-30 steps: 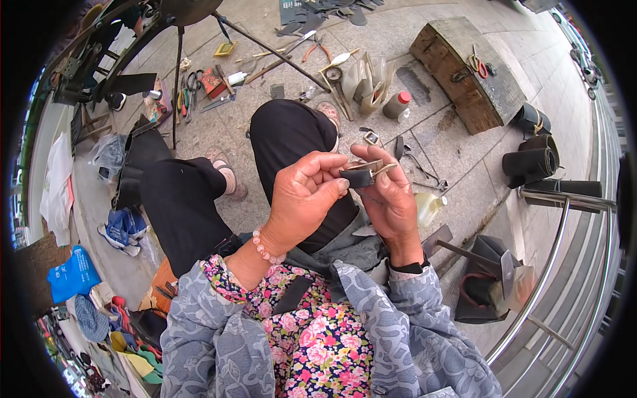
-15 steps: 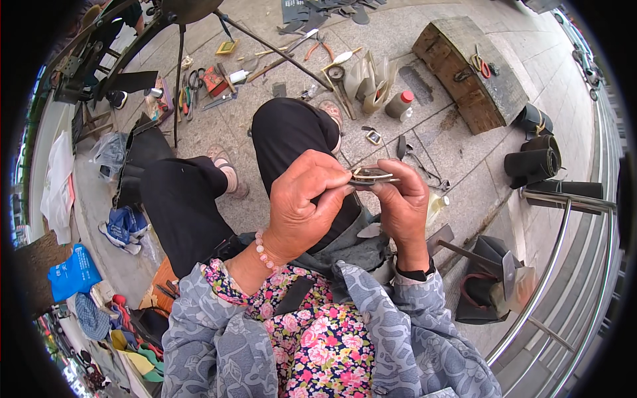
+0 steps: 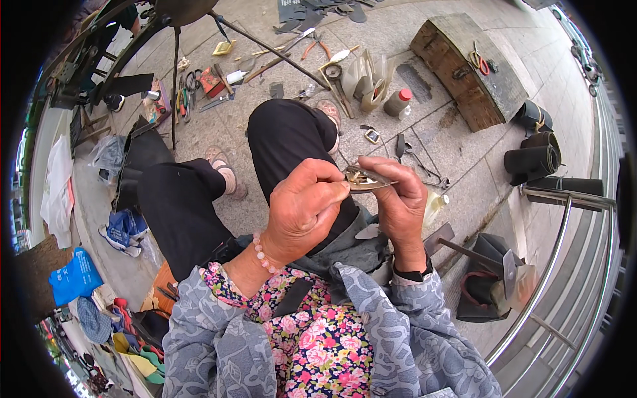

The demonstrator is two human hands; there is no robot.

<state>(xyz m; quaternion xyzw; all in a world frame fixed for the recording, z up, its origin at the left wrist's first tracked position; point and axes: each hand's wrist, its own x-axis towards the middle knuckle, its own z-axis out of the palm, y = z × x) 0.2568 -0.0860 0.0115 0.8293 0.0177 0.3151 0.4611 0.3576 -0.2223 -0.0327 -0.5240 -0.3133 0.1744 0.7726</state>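
Note:
Above my knees, both hands hold one small dark, shallow, curved piece [image 3: 367, 185] with several thin pale bits in its hollow; its exact kind cannot be made out. My left hand [image 3: 302, 209], with a beaded bracelet [image 3: 260, 253] at the wrist, pinches the piece's left edge between thumb and fingertips. On the opposite end, my right hand [image 3: 402, 207] is closed, its thumb underneath and its fingers behind. Grey cloth [image 3: 358, 249] covers my lap below.
Scissors [image 3: 479, 62] lie on a wooden box [image 3: 468, 73] at the far right. Ahead on the paving are pliers [image 3: 317, 48], a red-capped bottle [image 3: 398, 103] and a small watch-like item [image 3: 371, 136]. A metal railing [image 3: 541, 282] runs along the right; black rolls [image 3: 531, 162] lie near it.
The held piece has tilted, so more of its hollow and the pale bits now shows. My right fingers have shifted slightly left over it, and my left hand sits a little lower.

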